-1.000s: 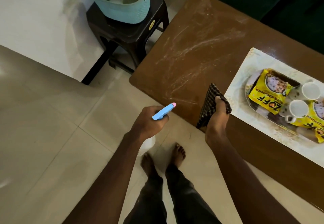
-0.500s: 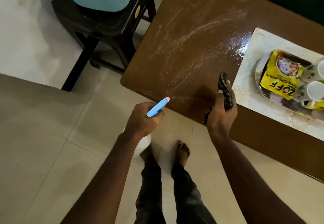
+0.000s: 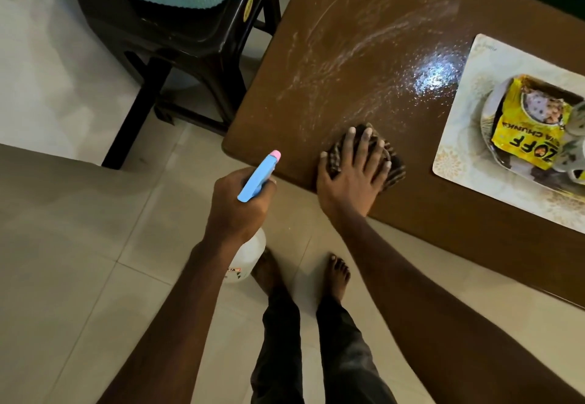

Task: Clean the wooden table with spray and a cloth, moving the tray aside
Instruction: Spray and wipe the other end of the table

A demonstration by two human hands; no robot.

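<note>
The right hand [image 3: 351, 176], fingers flat, presses the cloth [image 3: 395, 168]. The wet patch [image 3: 433, 77] lies ahead-right, seemingly up to the tray [image 3: 459, 138]. The left hand [image 3: 237, 210] grips the bottle [image 3: 258, 176].

Cloth [image 3: 395, 169] on the near-left corner of the table [image 3: 348, 55], tray [image 3: 459, 138] further right, stool [image 3: 196, 39] beside its left edge.

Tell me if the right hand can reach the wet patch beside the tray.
Likely yes: the right hand, flat on the cloth, has only bare tabletop between it and the wet patch.
</note>
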